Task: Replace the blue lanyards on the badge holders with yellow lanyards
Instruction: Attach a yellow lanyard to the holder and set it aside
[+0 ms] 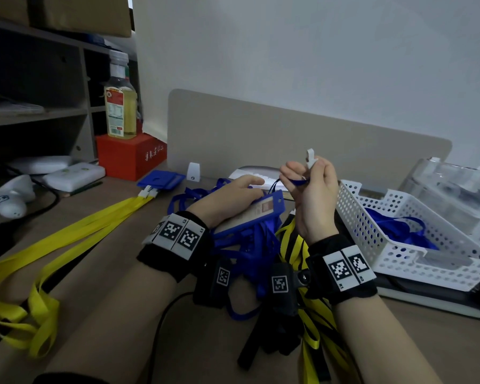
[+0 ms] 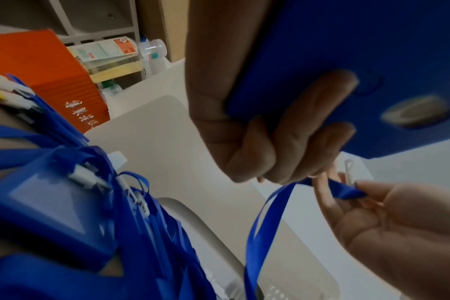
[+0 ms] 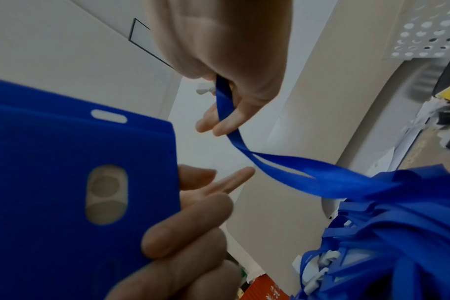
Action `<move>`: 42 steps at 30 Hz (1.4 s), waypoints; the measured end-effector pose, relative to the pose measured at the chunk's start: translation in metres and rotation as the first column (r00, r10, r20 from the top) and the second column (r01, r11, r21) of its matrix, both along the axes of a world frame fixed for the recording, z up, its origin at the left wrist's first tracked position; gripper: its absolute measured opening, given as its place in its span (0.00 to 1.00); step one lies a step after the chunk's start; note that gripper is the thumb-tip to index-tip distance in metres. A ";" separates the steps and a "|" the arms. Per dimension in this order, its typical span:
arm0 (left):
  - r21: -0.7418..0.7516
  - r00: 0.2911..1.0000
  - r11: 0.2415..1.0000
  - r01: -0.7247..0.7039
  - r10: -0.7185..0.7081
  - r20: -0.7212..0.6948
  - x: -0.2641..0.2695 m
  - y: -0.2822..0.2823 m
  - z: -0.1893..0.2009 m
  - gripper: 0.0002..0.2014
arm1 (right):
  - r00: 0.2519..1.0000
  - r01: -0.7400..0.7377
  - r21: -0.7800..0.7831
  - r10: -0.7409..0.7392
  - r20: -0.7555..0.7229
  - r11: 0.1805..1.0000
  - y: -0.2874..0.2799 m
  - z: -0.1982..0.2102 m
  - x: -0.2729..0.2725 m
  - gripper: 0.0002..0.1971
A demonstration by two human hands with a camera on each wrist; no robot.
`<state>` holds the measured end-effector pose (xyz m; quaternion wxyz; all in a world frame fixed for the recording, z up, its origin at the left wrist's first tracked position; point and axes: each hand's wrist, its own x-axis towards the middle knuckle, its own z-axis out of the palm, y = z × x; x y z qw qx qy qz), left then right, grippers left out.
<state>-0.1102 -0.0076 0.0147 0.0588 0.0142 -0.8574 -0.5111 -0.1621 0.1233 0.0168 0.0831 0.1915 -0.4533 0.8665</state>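
My left hand [image 1: 233,195] grips a blue badge holder [image 1: 252,214] above a heap of blue lanyards and holders [image 1: 247,245]; its fingers [image 2: 283,130] curl round the holder's edge [image 2: 360,60]. My right hand [image 1: 311,189] is raised beside it and pinches a blue lanyard [image 3: 283,168] near its white clip [image 1: 311,157]; the strap [image 2: 265,223] trails down into the heap. The holder's slot [image 3: 108,116] looks empty. Yellow lanyards [image 1: 67,239] lie at the left, clipped to blue holders [image 1: 161,180]. More yellow lanyards [image 1: 291,239] lie under my wrists.
A white perforated basket [image 1: 399,245] at the right holds loose blue lanyards [image 1: 399,228]. A clear plastic box [image 1: 449,189] stands behind it. A red box [image 1: 128,156] with a bottle [image 1: 119,98] on it, shelves and a beige divider [image 1: 288,139] line the back.
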 end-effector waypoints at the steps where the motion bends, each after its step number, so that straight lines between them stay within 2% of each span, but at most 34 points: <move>1: 0.009 0.999 1.000 0.022 -0.022 0.023 0.000 0.002 -0.001 0.21 | 1.000 -0.019 -0.008 0.019 0.002 1.000 -0.001 0.001 0.002 0.12; 3: 0.056 0.996 0.995 0.078 -0.080 0.038 0.000 0.006 -0.004 0.20 | 0.998 -0.059 -0.033 0.060 0.014 0.998 -0.001 0.003 0.004 0.12; 6: 0.137 0.985 0.978 0.158 -0.166 0.050 0.004 0.009 -0.002 0.09 | 0.995 -0.096 -0.090 0.099 0.030 0.991 -0.002 0.006 0.005 0.12; 9: 0.118 0.981 0.976 0.185 -0.190 0.038 0.007 0.009 0.000 0.11 | 0.998 -0.063 -0.088 0.063 0.000 0.994 -0.003 0.005 0.003 0.12; 12: 0.022 0.994 0.994 0.105 -0.105 -0.008 0.005 0.009 -0.001 0.15 | 0.996 0.090 0.070 -0.088 -0.031 0.993 -0.003 -0.002 -0.004 0.12; 14: 0.048 0.998 0.997 0.063 -0.062 -0.029 0.005 0.005 0.001 0.16 | 0.962 0.268 0.239 -0.249 -0.108 0.933 -0.001 -0.010 -0.011 0.12; 15: 0.069 0.996 0.994 0.082 -0.080 -0.033 0.007 0.003 0.003 0.15 | 0.942 0.332 0.297 -0.301 -0.148 0.895 0.000 -0.014 -0.016 0.12; 17: 0.100 0.989 0.985 0.143 -0.140 -0.039 0.011 0.001 0.008 0.14 | 0.938 0.346 0.390 -0.309 -0.157 0.853 0.000 -0.019 -0.022 0.13; 21: 0.193 0.986 0.968 0.159 -0.146 -0.080 0.020 0.004 0.015 0.13 | 0.989 0.097 0.531 -0.142 0.044 0.842 -0.006 -0.023 -0.019 0.15; 24: 0.226 0.988 0.964 0.138 -0.118 -0.099 0.024 0.000 0.019 0.13 | 0.992 0.033 0.723 -0.113 0.063 0.690 -0.009 -0.029 -0.016 0.15; 26: 0.253 0.990 0.960 0.119 -0.095 -0.102 0.027 -0.004 0.024 0.09 | 0.989 0.030 0.772 -0.129 0.068 0.635 -0.009 -0.033 -0.015 0.15; 29: 0.278 0.989 0.953 0.120 -0.090 -0.119 0.028 -0.007 0.027 0.08 | 0.986 -0.055 0.758 -0.086 0.145 0.650 -0.007 -0.031 -0.012 0.13; 34: 0.339 0.981 0.923 0.180 -0.143 -0.131 0.025 -0.001 0.025 0.08 | 0.937 -0.339 0.625 0.192 0.293 0.703 -0.011 -0.023 0.003 0.14; 38: 0.388 0.988 0.910 0.149 -0.121 -0.095 0.023 -0.001 0.025 0.13 | 0.860 -0.508 0.538 0.368 0.353 0.672 -0.015 -0.023 0.008 0.23; 42: 0.417 0.996 0.906 0.076 -0.053 -0.066 0.022 -0.003 0.026 0.11 | 0.804 -0.587 0.465 0.406 0.436 0.663 -0.017 -0.025 0.004 0.33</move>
